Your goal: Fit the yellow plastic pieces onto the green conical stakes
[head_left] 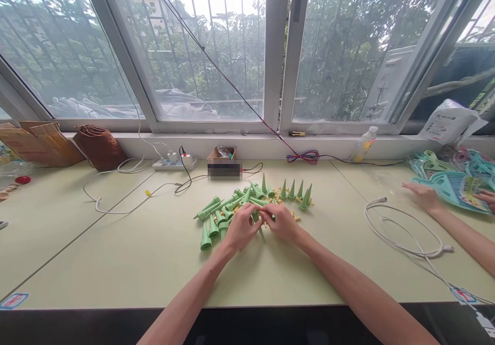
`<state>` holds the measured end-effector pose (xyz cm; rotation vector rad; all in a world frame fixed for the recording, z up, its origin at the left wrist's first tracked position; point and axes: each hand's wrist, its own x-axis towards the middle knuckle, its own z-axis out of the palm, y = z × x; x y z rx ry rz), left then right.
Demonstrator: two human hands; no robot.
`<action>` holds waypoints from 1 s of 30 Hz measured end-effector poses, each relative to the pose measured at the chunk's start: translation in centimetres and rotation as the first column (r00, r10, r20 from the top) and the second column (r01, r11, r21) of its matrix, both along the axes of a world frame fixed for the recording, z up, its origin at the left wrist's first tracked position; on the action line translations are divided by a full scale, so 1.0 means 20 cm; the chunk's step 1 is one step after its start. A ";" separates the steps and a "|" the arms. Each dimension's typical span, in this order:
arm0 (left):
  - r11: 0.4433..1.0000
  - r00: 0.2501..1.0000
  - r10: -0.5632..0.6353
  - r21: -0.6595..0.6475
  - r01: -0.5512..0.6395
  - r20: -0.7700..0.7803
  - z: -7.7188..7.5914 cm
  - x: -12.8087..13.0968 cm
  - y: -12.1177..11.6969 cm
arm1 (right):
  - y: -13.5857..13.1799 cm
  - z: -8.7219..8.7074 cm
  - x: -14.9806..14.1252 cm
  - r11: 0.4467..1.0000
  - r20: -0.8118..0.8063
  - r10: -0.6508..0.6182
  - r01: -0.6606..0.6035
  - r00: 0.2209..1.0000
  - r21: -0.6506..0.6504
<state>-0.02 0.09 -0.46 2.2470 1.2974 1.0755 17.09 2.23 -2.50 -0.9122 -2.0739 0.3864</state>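
My left hand [243, 226] is closed around a green plastic spike [262, 233], whose pointed end sticks out below the fingers. Pressed up against it, my right hand [281, 223] pinches at the spike's upper end, where a bit of orange-yellow shows between the fingertips. The fingers hide most of this joint. Just beyond and left of my hands lies a pile of green spikes [213, 228] with hollow wide ends. Several spikes stand point-up [305, 199] to the right of the pile. Small orange-yellow pieces [296, 218] are scattered among them.
A power strip [174, 164] and a small open box [222, 153] sit at the back. A coiled white cable [406, 252] lies right. Another person's hand [423, 196] reaches in beside turquoise plastic dustpan-like items [444, 185]. A bottle [364, 145] stands by the window.
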 end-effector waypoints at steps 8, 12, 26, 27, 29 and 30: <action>1.000 1.000 0.001 -0.002 -0.001 -0.006 0.00 0.00 0.00 | 0.00 0.00 0.00 1.000 0.010 -0.004 0.004 1.000 0.003; 1.000 1.000 0.001 -0.009 -0.002 -0.003 0.00 0.00 0.00 | 0.00 0.00 0.00 1.000 0.004 -0.003 0.003 1.000 0.004; 1.000 1.000 0.009 -0.010 -0.010 -0.009 0.00 0.00 -0.01 | 0.00 0.00 0.00 1.000 0.027 -0.006 0.006 1.000 0.001; 1.000 1.000 0.008 -0.010 -0.008 -0.009 0.00 0.00 -0.01 | 0.00 0.00 0.00 1.000 0.027 -0.007 0.007 1.000 -0.001; 1.000 1.000 0.007 -0.012 -0.007 -0.008 0.00 0.00 -0.01 | 0.00 0.00 0.00 1.000 0.026 -0.006 0.006 1.000 -0.003; 1.000 1.000 0.006 -0.013 -0.006 -0.009 0.00 0.00 -0.01 | 0.00 0.00 0.00 1.000 0.025 -0.006 0.006 1.000 -0.002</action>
